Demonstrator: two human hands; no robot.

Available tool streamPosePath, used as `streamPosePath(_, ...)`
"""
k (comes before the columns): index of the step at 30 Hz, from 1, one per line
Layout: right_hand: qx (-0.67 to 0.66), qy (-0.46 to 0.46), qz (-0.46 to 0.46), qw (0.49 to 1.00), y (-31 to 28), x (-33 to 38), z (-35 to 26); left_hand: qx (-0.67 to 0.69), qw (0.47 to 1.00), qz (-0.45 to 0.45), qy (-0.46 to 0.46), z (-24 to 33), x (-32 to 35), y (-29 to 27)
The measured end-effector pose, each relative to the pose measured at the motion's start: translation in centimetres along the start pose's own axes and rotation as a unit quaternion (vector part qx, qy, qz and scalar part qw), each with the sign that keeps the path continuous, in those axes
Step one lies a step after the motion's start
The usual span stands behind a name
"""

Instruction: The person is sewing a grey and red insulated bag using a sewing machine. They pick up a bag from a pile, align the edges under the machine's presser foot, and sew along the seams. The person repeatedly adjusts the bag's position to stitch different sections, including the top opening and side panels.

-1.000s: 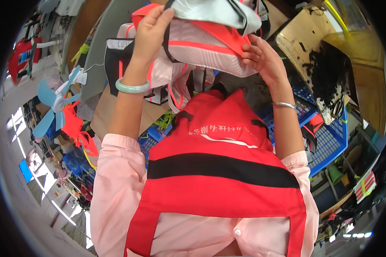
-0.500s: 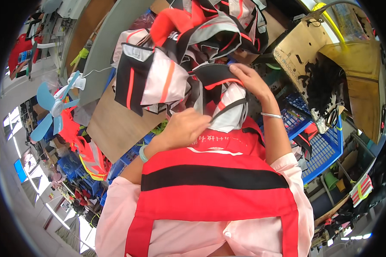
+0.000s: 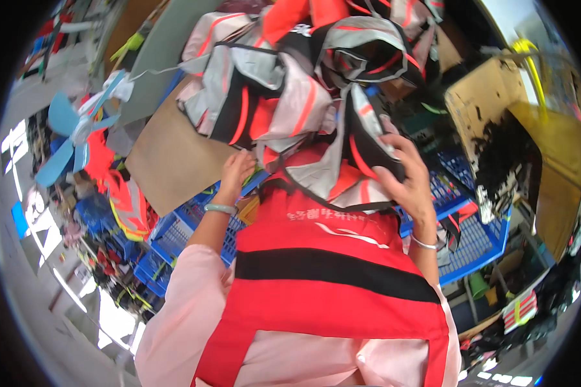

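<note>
Cluttered workshop space is surrounding the person, with crates and fabric lying on every side. Compared with a moment ago, the bundle of grey, black and orange reflective vests point(image 3: 303, 97) is now hanging lower and closer to the chest, and both hands have come down with it, so the handling seems to be passing from lifting to sorting or folding. The right hand point(image 3: 403, 174) is pressing open fingers against the black and grey side of the bundle, holding it in place. The left hand point(image 3: 235, 171) is reaching to the lower edge of the bundle with bent fingers; I cannot tell if it is really gripping the cloth. Below the hands, the red apron with a black band point(image 3: 329, 284) is covering the pink shirt. Beside the left hand a flat brown cardboard sheet point(image 3: 171, 158) is lying over blue plastic lattice crates point(image 3: 174, 235). Farther right a tall open brown cardboard box point(image 3: 497, 109) is standing, with dark straps inside. At the lower right a small red and white striped package point(image 3: 519, 309) is lying.
</note>
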State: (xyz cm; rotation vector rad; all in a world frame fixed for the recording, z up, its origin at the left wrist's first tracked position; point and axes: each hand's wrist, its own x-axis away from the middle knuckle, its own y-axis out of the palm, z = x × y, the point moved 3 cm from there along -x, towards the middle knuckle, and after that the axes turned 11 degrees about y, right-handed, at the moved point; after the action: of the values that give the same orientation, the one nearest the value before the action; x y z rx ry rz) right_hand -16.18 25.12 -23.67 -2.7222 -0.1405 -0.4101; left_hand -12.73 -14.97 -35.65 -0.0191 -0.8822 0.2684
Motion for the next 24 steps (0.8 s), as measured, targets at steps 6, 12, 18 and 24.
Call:
streamPosePath(6,-0.064,0.143,0.026,0.987,-0.7,-0.7,0.5,-0.131,0.917,0.100,0.363,1.9,-5.9,-0.1)
streamPosePath(12,0.020,0.118,-0.007,0.993,0.6,-4.0,1.7,-0.089,0.903,0.139,0.396,5.8,-8.1,2.7)
streamPosePath(18,-0.015,0.151,0.013,0.988,1.9,-5.3,8.2,-0.072,0.798,0.160,0.577,16.5,-0.1,7.5)
streamPosePath(24,-0.064,0.159,0.073,0.982,-0.2,-7.1,4.2,0.080,0.662,0.136,0.733,34.5,5.7,7.5)
